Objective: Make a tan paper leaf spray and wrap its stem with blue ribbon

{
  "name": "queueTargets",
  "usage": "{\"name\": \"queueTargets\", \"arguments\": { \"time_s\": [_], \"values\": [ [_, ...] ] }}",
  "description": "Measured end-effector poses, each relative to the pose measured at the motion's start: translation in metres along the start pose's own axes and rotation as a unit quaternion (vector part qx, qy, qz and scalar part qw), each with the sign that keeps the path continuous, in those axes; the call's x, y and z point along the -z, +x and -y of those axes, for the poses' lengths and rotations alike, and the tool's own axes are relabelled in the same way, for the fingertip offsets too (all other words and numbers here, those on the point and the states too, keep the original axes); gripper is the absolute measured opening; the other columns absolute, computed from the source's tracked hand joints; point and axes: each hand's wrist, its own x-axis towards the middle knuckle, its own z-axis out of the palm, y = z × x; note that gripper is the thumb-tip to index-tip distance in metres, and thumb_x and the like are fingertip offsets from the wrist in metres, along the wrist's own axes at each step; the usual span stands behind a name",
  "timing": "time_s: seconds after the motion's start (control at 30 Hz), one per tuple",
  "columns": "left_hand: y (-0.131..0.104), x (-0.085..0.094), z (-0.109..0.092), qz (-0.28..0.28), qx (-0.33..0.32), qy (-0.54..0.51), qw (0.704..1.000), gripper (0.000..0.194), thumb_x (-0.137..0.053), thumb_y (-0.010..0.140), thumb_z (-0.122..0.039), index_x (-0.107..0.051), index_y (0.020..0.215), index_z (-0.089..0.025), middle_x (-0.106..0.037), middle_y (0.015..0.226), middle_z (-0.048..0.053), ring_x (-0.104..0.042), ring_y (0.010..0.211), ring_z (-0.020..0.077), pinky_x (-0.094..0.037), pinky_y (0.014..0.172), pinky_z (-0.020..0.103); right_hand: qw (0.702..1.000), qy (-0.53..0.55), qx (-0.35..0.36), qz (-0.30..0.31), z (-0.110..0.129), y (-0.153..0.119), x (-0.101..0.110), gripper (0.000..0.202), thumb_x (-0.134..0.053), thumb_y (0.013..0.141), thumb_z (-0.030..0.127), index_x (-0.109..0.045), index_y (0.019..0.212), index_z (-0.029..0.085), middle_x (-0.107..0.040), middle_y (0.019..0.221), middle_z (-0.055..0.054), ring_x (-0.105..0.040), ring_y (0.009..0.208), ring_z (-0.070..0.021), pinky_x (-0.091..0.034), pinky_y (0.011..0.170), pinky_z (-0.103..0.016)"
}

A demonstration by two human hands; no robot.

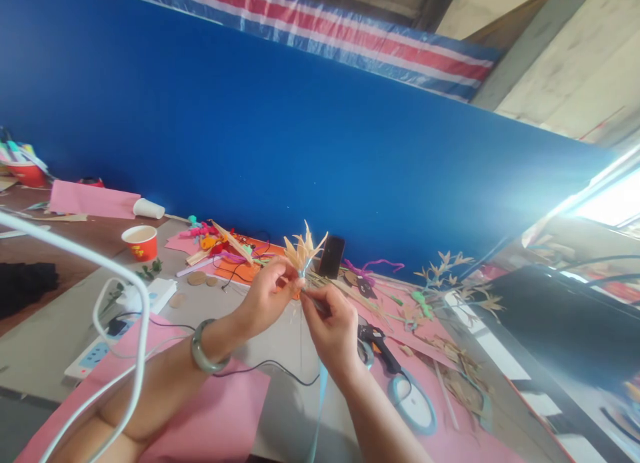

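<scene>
A straw-coloured flower [301, 251] with pointed petals stands upright between my two hands, above the table's middle. My left hand [274, 291], with a jade-like bangle on the wrist, pinches the flower's base from the left. Just right of it, my right hand [330, 319] has its fingers closed on the stem below the petals. A thin wire hangs down under the fingers, and a light blue ribbon [321, 396] trails below my right hand toward the front edge.
A red paper cup [141, 243] and a white power strip [95, 356] are at left. Behind the hands stands a dark phone [332, 257]. At right lie a black glue gun [384, 351], a tape roll [413, 403] and more straw flowers [443, 271]. A white cable [143, 329] crosses the left foreground.
</scene>
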Motion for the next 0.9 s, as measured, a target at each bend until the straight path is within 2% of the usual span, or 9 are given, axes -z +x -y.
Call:
{"name": "queueTargets", "arguments": {
  "time_s": [0.1, 0.2, 0.3, 0.37, 0.43, 0.63, 0.8, 0.9],
  "values": [
    [0.001, 0.004, -0.002, 0.027, 0.028, 0.0, 0.999, 0.014, -0.061, 0.085, -0.028, -0.058, 0.08, -0.016, -0.059, 0.075, 0.002, -0.056, 0.07, 0.014, -0.046, 0.063, 0.025, 0.994, 0.074, -0.069, 0.043, -0.001, 0.007, 0.003, 0.01, -0.067, 0.081, 0.027, -0.062, 0.075, 0.02, -0.065, 0.071, -0.003, -0.059, 0.065, -0.017, -0.046, 0.061, -0.028],
    [0.003, 0.007, -0.003, 0.039, 0.041, 0.009, 0.998, 0.011, -0.06, 0.085, -0.025, -0.058, 0.08, -0.015, -0.062, 0.077, 0.003, -0.058, 0.073, 0.0152, -0.046, 0.064, 0.026, 0.98, 0.124, -0.12, 0.098, -0.002, 0.014, 0.008, 0.018, -0.072, 0.076, 0.034, -0.062, 0.076, 0.019, -0.064, 0.072, -0.002, -0.057, 0.067, -0.0163, -0.045, 0.06, -0.027],
    [0.004, 0.009, -0.002, 0.046, 0.037, 0.025, 0.998, 0.012, -0.06, 0.085, -0.025, -0.057, 0.078, -0.016, -0.062, 0.075, 0.003, -0.057, 0.071, 0.0147, -0.045, 0.063, 0.026, 0.961, 0.164, -0.168, 0.149, -0.005, 0.02, 0.012, 0.029, -0.067, 0.08, 0.046, -0.059, 0.074, 0.019, -0.054, 0.061, 0.003, -0.047, 0.056, -0.0117, -0.036, 0.052, -0.024],
    [0.005, 0.01, -0.001, 0.054, 0.031, 0.03, 0.998, 0.013, -0.059, 0.085, -0.026, -0.057, 0.078, -0.016, -0.062, 0.073, 0.002, -0.057, 0.069, 0.0143, -0.045, 0.062, 0.025, 0.95, 0.182, -0.189, 0.17, -0.007, 0.023, 0.015, 0.032, -0.064, 0.082, 0.048, -0.057, 0.072, 0.019, -0.046, 0.056, 0.005, -0.038, 0.05, -0.0092, -0.029, 0.048, -0.023],
    [0.005, 0.011, 0.0, 0.056, 0.026, 0.041, 0.997, 0.013, -0.06, 0.085, -0.027, -0.057, 0.077, -0.017, -0.061, 0.071, 0.001, -0.056, 0.067, 0.0141, -0.043, 0.06, 0.025, 0.948, 0.181, -0.188, 0.184, -0.009, 0.026, 0.017, 0.03, -0.068, 0.08, 0.045, -0.057, 0.072, 0.019, -0.045, 0.056, 0.006, -0.036, 0.049, -0.0085, -0.027, 0.047, -0.023],
    [0.005, 0.012, -0.003, 0.074, 0.027, 0.1, 0.992, 0.012, -0.058, 0.085, -0.024, -0.057, 0.075, -0.017, -0.062, 0.067, 0.0, -0.055, 0.062, 0.0138, -0.039, 0.058, 0.025, 0.956, 0.135, -0.151, 0.214, -0.006, 0.038, 0.021, 0.02, -0.071, 0.075, 0.03, -0.057, 0.068, 0.018, -0.055, 0.059, 0.004, -0.048, 0.054, -0.0107, -0.036, 0.052, -0.024],
    [0.004, 0.01, -0.004, 0.082, 0.029, 0.128, 0.988, 0.007, -0.057, 0.085, -0.022, -0.059, 0.082, -0.017, -0.066, 0.073, 0.002, -0.058, 0.067, 0.0156, -0.04, 0.06, 0.025, 0.954, 0.142, -0.162, 0.209, -0.007, 0.039, 0.019, 0.019, -0.068, 0.073, 0.023, -0.051, 0.065, 0.019, -0.047, 0.056, 0.008, -0.037, 0.05, -0.0082, -0.028, 0.048, -0.022],
    [0.003, 0.008, 0.0, 0.064, 0.023, 0.138, 0.988, 0.007, -0.056, 0.086, -0.022, -0.06, 0.084, -0.017, -0.068, 0.075, 0.003, -0.061, 0.069, 0.0166, -0.042, 0.063, 0.026, 0.957, 0.138, -0.164, 0.197, -0.011, 0.037, 0.014, 0.02, -0.068, 0.073, 0.023, -0.05, 0.065, 0.02, -0.044, 0.054, 0.008, -0.035, 0.05, -0.0085, -0.027, 0.048, -0.022]
  ]
}}
